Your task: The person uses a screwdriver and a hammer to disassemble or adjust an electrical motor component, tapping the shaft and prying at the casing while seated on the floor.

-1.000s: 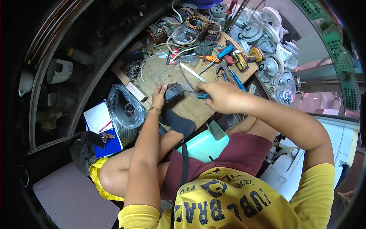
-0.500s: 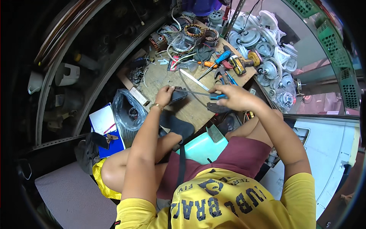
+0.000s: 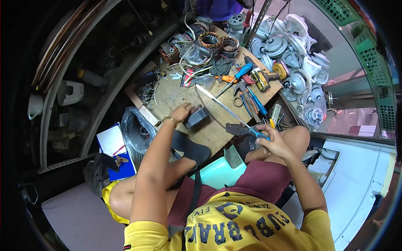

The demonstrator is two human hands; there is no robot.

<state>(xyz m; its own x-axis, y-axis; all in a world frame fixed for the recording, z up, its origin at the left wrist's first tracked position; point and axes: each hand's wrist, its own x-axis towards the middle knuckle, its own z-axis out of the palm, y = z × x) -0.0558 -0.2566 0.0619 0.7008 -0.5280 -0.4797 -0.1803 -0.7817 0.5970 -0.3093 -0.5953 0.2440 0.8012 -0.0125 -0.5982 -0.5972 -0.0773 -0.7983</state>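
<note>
Blue-handled screwdriver (image 3: 254, 132), shaft (image 3: 234, 114) diagonally forward-left

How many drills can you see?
1: a yellow-and-black drill near the right corner of the wooden board, to the right of a blue-handled screwdriver. More could be hidden.

Bare board (image 3: 171, 95) mid-left, drill (image 3: 263, 79) rightward
</note>
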